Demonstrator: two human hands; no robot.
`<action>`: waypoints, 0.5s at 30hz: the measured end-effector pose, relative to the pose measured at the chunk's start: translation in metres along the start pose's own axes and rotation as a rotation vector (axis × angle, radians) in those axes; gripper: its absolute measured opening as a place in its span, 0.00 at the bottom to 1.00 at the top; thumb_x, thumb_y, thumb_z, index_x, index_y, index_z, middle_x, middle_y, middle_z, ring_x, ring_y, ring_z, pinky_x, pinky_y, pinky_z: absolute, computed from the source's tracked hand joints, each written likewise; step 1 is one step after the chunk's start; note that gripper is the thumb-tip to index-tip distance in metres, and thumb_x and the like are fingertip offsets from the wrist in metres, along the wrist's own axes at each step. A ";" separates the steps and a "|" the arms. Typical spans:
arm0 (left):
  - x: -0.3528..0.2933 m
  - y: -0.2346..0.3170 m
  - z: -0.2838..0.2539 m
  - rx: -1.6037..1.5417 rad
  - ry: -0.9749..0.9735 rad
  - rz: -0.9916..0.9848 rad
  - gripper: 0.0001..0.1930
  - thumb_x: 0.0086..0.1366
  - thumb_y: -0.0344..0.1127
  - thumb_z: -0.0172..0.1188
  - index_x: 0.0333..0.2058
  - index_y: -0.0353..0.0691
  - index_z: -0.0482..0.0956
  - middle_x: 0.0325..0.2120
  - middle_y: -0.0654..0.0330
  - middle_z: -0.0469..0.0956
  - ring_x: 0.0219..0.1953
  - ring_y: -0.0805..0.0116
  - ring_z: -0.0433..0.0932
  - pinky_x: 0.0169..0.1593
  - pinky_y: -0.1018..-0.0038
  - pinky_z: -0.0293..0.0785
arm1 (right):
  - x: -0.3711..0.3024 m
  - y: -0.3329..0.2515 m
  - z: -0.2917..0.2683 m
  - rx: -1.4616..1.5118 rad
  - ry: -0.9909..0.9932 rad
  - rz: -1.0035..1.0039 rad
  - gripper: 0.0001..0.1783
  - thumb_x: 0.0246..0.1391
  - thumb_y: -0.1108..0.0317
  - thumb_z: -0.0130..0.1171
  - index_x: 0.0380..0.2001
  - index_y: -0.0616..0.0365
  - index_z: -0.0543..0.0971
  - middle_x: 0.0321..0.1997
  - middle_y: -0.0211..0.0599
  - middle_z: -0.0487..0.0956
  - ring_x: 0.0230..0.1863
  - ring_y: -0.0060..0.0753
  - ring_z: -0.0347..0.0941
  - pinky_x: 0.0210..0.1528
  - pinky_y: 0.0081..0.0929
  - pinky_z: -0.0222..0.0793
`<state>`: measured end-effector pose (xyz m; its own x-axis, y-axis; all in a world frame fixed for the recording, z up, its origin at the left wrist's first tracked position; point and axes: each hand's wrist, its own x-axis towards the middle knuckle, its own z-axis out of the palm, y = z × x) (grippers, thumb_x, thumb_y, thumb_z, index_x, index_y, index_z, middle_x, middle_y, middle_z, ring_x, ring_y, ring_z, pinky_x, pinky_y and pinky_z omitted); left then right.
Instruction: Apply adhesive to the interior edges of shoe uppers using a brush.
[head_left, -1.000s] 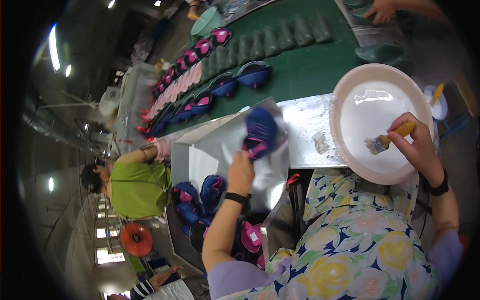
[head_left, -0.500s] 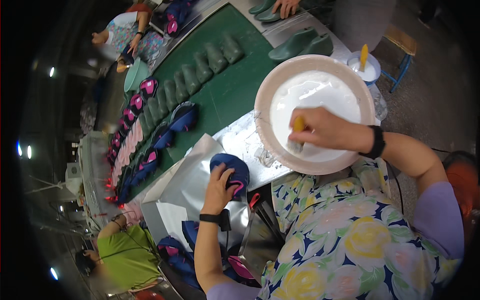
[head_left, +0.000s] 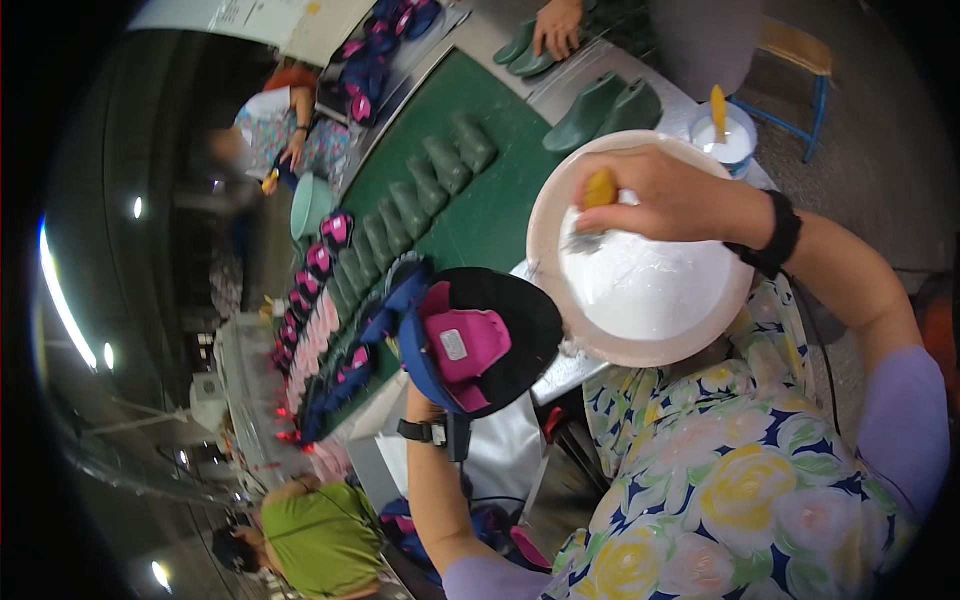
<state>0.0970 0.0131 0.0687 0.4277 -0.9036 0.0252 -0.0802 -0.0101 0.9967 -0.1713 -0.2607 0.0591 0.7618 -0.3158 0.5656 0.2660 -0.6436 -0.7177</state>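
A blue shoe upper [head_left: 482, 345] with a pink lining and a black inner edge is raised beside the basin, its open underside facing me. My left hand [head_left: 420, 405] is closed on it from behind; the upper hides most of the fingers. Over the far left part of a pinkish basin [head_left: 543, 220] of white liquid, my right hand [head_left: 655, 195] grips a brush [head_left: 600, 188] by its yellow handle. The brush's bristles are at the liquid near the basin's left inner wall; whether they dip into it I cannot tell.
Grey-green shoe lasts [head_left: 425, 185] line a green conveyor belt [head_left: 480, 215], with uppers alongside. Two darker lasts [head_left: 590, 115] stand beyond the basin, near another person's hand [head_left: 558, 28]. A small pot [head_left: 735, 145] holds a yellow-handled brush. A stool [head_left: 795, 50] stands far right.
My left hand has lifted the upper from the metal sheet and turned its pink inside toward me. The brush has moved toward the basin's far left side.
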 end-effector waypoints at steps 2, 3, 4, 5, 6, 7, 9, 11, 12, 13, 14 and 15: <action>0.013 -0.004 0.017 -0.012 -0.060 -0.031 0.27 0.62 0.27 0.61 0.60 0.36 0.69 0.59 0.54 0.72 0.58 0.63 0.74 0.59 0.68 0.71 | 0.012 -0.007 0.000 0.076 0.006 0.018 0.13 0.57 0.63 0.64 0.37 0.59 0.74 0.29 0.42 0.79 0.32 0.46 0.78 0.36 0.36 0.71; 0.018 -0.006 0.022 -0.008 -0.079 -0.043 0.27 0.62 0.28 0.61 0.60 0.36 0.69 0.59 0.54 0.72 0.58 0.62 0.74 0.59 0.68 0.71 | 0.017 -0.010 -0.002 0.163 -0.016 0.023 0.13 0.57 0.62 0.65 0.36 0.59 0.74 0.29 0.42 0.79 0.32 0.46 0.78 0.36 0.36 0.71; 0.021 -0.008 0.025 -0.004 -0.089 -0.051 0.27 0.62 0.28 0.61 0.60 0.36 0.69 0.59 0.54 0.72 0.58 0.62 0.74 0.59 0.68 0.71 | 0.019 -0.012 -0.004 0.156 0.009 0.027 0.13 0.57 0.62 0.65 0.36 0.59 0.74 0.29 0.42 0.79 0.32 0.46 0.78 0.36 0.36 0.71; 0.024 -0.011 0.028 0.013 -0.088 -0.052 0.27 0.62 0.28 0.61 0.60 0.36 0.69 0.59 0.54 0.72 0.58 0.62 0.74 0.59 0.68 0.71 | 0.021 -0.013 -0.006 0.125 0.016 0.028 0.13 0.57 0.62 0.65 0.36 0.60 0.74 0.29 0.42 0.79 0.32 0.46 0.79 0.36 0.36 0.71; 0.025 -0.014 0.029 0.023 -0.073 -0.048 0.27 0.62 0.28 0.61 0.60 0.36 0.69 0.59 0.54 0.72 0.58 0.62 0.74 0.59 0.68 0.71 | 0.021 -0.014 -0.008 0.088 0.016 0.021 0.13 0.57 0.62 0.65 0.35 0.60 0.74 0.29 0.43 0.79 0.33 0.46 0.79 0.36 0.36 0.71; 0.027 -0.018 0.030 0.040 -0.046 -0.032 0.27 0.62 0.28 0.61 0.61 0.36 0.69 0.59 0.54 0.72 0.58 0.62 0.74 0.60 0.68 0.71 | 0.021 -0.015 -0.009 0.075 0.082 0.046 0.16 0.56 0.60 0.66 0.34 0.61 0.74 0.27 0.44 0.79 0.30 0.47 0.79 0.34 0.36 0.71; 0.027 -0.027 0.031 0.087 0.034 0.015 0.28 0.62 0.28 0.61 0.61 0.36 0.69 0.59 0.54 0.72 0.58 0.62 0.74 0.60 0.68 0.71 | 0.017 -0.015 -0.010 0.046 0.151 0.120 0.17 0.55 0.59 0.67 0.33 0.62 0.74 0.25 0.45 0.79 0.29 0.47 0.79 0.33 0.36 0.72; 0.026 -0.037 0.034 0.150 0.146 0.094 0.28 0.62 0.29 0.62 0.61 0.36 0.68 0.59 0.53 0.72 0.58 0.62 0.74 0.60 0.68 0.71 | 0.011 -0.014 -0.007 -0.006 0.235 0.280 0.22 0.53 0.56 0.69 0.30 0.65 0.74 0.21 0.49 0.78 0.24 0.49 0.78 0.30 0.35 0.72; 0.027 -0.043 0.035 0.189 0.208 0.146 0.28 0.62 0.29 0.62 0.61 0.36 0.68 0.59 0.53 0.72 0.58 0.62 0.74 0.60 0.68 0.71 | 0.009 -0.015 -0.003 0.010 0.243 0.247 0.22 0.53 0.56 0.69 0.30 0.65 0.74 0.21 0.49 0.78 0.24 0.49 0.78 0.30 0.35 0.72; 0.028 -0.048 0.038 0.236 0.272 0.207 0.28 0.62 0.29 0.62 0.61 0.36 0.68 0.59 0.53 0.72 0.58 0.62 0.74 0.60 0.68 0.71 | 0.007 -0.015 0.002 0.033 0.269 0.305 0.22 0.52 0.55 0.69 0.29 0.66 0.74 0.22 0.50 0.78 0.24 0.49 0.78 0.31 0.35 0.73; 0.029 -0.052 0.040 0.283 0.329 0.270 0.28 0.62 0.29 0.62 0.61 0.36 0.68 0.59 0.53 0.72 0.58 0.61 0.74 0.60 0.68 0.71 | 0.004 -0.015 0.007 0.055 0.295 0.364 0.23 0.52 0.55 0.69 0.29 0.67 0.74 0.22 0.52 0.79 0.25 0.49 0.78 0.32 0.35 0.73; 0.031 -0.056 0.042 0.332 0.388 0.335 0.28 0.62 0.29 0.62 0.61 0.36 0.68 0.59 0.53 0.72 0.58 0.61 0.74 0.60 0.68 0.71 | 0.004 -0.015 0.012 0.075 0.305 0.393 0.24 0.51 0.54 0.70 0.28 0.68 0.74 0.23 0.52 0.80 0.25 0.48 0.79 0.32 0.35 0.73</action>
<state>0.0763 -0.0322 0.0108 0.6225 -0.6596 0.4213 -0.5165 0.0583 0.8543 -0.1654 -0.2437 0.0670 0.6083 -0.7209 0.3320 0.0441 -0.3870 -0.9210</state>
